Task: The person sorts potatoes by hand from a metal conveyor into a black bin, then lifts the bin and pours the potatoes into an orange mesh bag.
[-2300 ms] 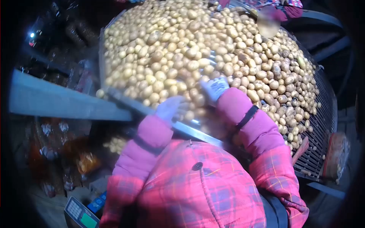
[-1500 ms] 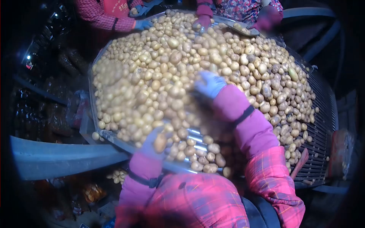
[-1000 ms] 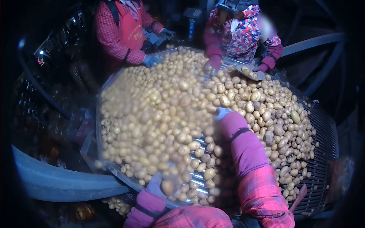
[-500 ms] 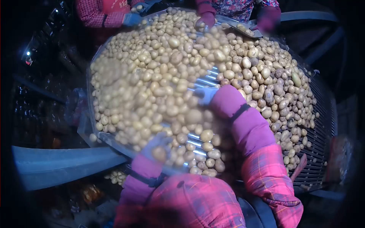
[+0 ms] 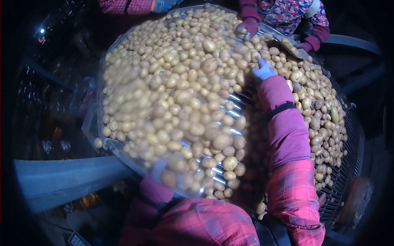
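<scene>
A wide heap of potatoes [image 5: 180,82] covers a slatted metal table [image 5: 237,98]. My right hand [image 5: 264,71], in a light blue glove, reaches over the far middle of the heap. At least one of its fingers is stretched out, touching or just above the potatoes, and I see nothing held. Near the table's front left edge is my gloved left hand [image 5: 157,169], blurred. A brownish potato [image 5: 168,179] lies against it or in it; the fingers are too smeared to show which.
Across the table, one co-worker's gloved hand [image 5: 249,28] touches potatoes, and the other holds a scoop-like metal tray [image 5: 290,48]. Another co-worker's blue glove [image 5: 163,5] is at the far left edge. A blue metal beam [image 5: 74,180] runs in from the left.
My right hand has moved forward and right across the heap, and more slats show behind it. My left hand has shifted slightly toward me. The camera view has turned a little.
</scene>
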`<state>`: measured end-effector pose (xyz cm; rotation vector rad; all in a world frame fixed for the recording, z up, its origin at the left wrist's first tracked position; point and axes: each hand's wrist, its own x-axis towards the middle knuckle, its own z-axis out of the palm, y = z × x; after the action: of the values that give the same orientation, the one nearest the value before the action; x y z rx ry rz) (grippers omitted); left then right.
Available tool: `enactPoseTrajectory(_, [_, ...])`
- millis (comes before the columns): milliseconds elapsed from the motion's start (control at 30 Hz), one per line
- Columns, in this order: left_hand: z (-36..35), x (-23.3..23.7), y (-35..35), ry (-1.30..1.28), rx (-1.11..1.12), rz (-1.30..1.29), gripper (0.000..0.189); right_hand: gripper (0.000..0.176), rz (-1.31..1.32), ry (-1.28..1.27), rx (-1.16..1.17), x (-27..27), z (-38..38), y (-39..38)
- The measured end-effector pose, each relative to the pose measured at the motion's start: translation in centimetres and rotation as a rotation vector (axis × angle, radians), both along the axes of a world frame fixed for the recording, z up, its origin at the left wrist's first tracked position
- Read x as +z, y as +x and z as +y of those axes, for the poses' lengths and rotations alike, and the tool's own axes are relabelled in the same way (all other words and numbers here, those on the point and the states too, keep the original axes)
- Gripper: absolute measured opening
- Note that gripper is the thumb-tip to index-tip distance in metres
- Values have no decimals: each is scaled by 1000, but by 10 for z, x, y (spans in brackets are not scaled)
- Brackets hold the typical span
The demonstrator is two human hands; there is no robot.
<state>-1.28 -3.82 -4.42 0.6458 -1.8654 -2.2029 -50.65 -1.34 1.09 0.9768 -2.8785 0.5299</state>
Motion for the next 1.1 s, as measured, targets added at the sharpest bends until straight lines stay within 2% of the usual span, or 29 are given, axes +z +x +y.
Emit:
enactPoseTrajectory(33, [1, -28, 13, 178, 161, -37, 40, 51, -8, 3, 7, -7, 0, 8])
enactPoseTrajectory(67, [3, -43, 20, 357, 319, -72, 35, 50, 131, 147, 34, -14, 5, 23])
enactPoseTrajectory(100, [7, -24, 12, 359, 324, -74, 35, 48, 275, 289, 63, -17, 7, 31])
enactPoseTrajectory(133, [12, -1, 4, 331, 305, -72, 35, 48, 272, 291, 67, -17, 6, 28])
enactPoseTrajectory(200, [10, 28, -19, 301, 284, -60, 35, 47, -134, 257, 59, -9, 5, 13])
enactPoseTrajectory(233, [4, 34, -31, 559, 118, 245, 40, 48, -269, 62, 185, -9, 9, 7])
enactPoseTrajectory(267, [2, 38, -37, 809, -58, 549, 45, 48, -258, 63, 195, 1, 0, 15])
enactPoseTrajectory(300, [5, 40, -36, 814, -49, 551, 45, 50, -170, -5, 272, 13, -12, 36])
enactPoseTrajectory(333, [7, 41, -34, 859, 19, 435, 44, 51, -83, -78, 344, 20, -25, 55])
enactPoseTrajectory(367, [6, 44, -34, 896, 86, 322, 43, 52, 7, -33, 408, 21, -44, 72])
enactPoseTrajectory(400, [8, 48, -34, 891, 99, 324, 43, 53, 96, 7, 477, 19, -63, 86])
enactPoseTrajectory(467, [17, 69, -37, 1066, 423, 128, 39, 58, 140, 60, 536, 2, -93, 98])
enactPoseTrajectory(500, [1, 150, -69, 1323, 191, 208, 40, 59, 68, 164, 505, 4, -99, 112])
enactPoseTrajectory(533, [-5, 137, -61, 1316, 217, 210, 40, 60, 0, 272, 473, 3, -106, 124])
enactPoseTrajectory(567, [-8, 111, -49, 1236, 118, 228, 23, 61, 22, 264, 484, -8, -114, 117])
enactPoseTrajectory(600, [-8, 89, -39, 1156, 14, 245, 24, 61, 18, 265, 501, -19, -119, 111])
enactPoseTrajectory(633, [3, 78, -38, 1086, 142, 307, 44, 61, -24, 178, 383, -25, -122, 107])
enactPoseTrajectory(667, [3, 72, -35, 1081, 150, 329, 44, 62, -56, 87, 269, -26, -127, 101])
enactPoseTrajectory(733, [6, 65, -29, 1141, 135, 282, 47, 63, 6, 126, 271, -28, -123, 98])
enactPoseTrajectory(767, [8, 52, -26, 1147, 84, 260, 48, 60, -309, -98, 350, -39, -118, 86])
enactPoseTrajectory(800, [6, 68, -29, 1148, 72, 269, 48, 56, -619, -326, 416, -40, -112, 77])
enactPoseTrajectory(833, [1, 95, -36, 1072, 81, 244, 47, 54, -844, -486, 361, -4, -95, 109])
enactPoseTrajectory(867, [1, 111, -41, 995, 90, 223, 46, 47, -1047, -662, 433, 6, -83, 118])
enactPoseTrajectory(900, [5, 82, -32, 968, 180, 209, 42, 44, -1107, -748, 459, 28, -68, 140])
enactPoseTrajectory(967, [3, 122, -38, 982, 99, 301, 41, 41, -1164, -836, 492, 49, -48, 171])
enactPoseTrajectory(1000, [6, 137, -38, 1002, 24, 381, 40, 39, -1332, -883, 332, 50, -40, 179])
enactPoseTrajectory(1033, [12, 112, -39, 893, 441, 56, 42, 38, -1493, -924, 164, 51, -33, 184])
enactPoseTrajectory(1067, [17, 94, -23, 869, 239, 205, 47, 41, -1651, -997, 133, 40, -32, 182])
enactPoseTrajectory(1100, [19, 90, -21, 898, 250, 187, 49, 43, -1657, -1007, 117, 52, -25, 195])
